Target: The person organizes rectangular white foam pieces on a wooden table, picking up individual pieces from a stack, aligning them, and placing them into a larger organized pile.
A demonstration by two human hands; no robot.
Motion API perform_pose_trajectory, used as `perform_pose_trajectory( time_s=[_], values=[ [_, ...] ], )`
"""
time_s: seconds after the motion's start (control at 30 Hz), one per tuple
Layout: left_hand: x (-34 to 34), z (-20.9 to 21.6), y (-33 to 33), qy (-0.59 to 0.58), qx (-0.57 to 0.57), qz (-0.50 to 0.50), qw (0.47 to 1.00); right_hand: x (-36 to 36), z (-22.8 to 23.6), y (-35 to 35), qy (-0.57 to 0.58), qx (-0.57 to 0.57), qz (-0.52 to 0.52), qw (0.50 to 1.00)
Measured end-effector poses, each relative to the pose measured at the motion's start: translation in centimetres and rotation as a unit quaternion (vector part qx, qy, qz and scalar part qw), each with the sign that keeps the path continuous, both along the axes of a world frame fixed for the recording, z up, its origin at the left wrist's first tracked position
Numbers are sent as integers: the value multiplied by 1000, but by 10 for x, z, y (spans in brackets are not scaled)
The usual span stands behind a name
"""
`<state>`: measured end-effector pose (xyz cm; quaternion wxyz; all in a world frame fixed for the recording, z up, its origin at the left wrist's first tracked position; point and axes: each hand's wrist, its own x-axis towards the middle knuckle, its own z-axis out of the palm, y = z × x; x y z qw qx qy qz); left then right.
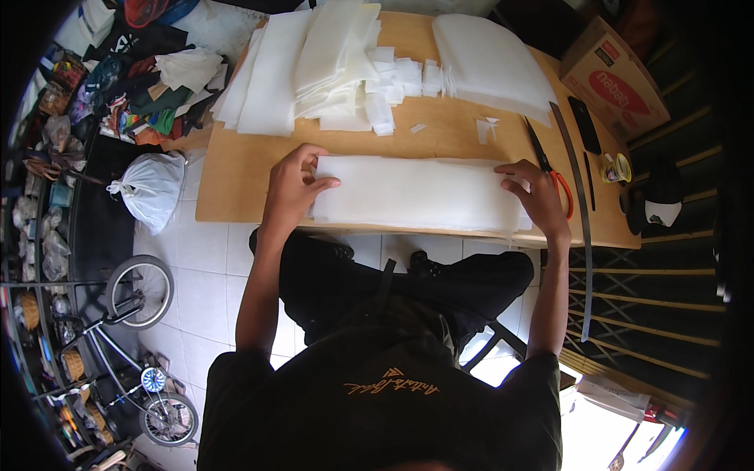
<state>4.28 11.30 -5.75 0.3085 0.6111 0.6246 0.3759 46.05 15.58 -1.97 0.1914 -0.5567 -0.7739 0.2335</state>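
Observation:
A long white stack of sheets lies lengthwise along the near edge of the wooden table. My left hand grips its left end, thumb on top and fingers curled at the far corner. At the right end my right hand has its thumb and fingers closed on the far corner. The sheets look thin and slightly see-through at their edges; whether they are paper or cloth I cannot tell. Just beyond my right hand lie scissors with orange handles, blades pointing away from me.
On the table are piles of white sheets, a broader white stack and small offcuts. A long metal strip overhangs the near right edge. A cardboard box, a small tub and a black cap are at right.

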Motion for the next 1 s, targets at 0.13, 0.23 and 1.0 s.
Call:
perform_pose_trajectory(
  time_s=[0.13, 0.23, 1.0],
  values=[
    [14, 13, -8, 176, -8, 58, 983, -15, -4, -13, -220, 166, -26, 961],
    [42, 23, -27, 313, 144, 92, 934, -54, -1, -30, -200, 276, -26, 940],
    [84, -7, 6, 315, 138, -245, 907, -102, -14, -34, -161, 111, 135, 971]
  ],
)
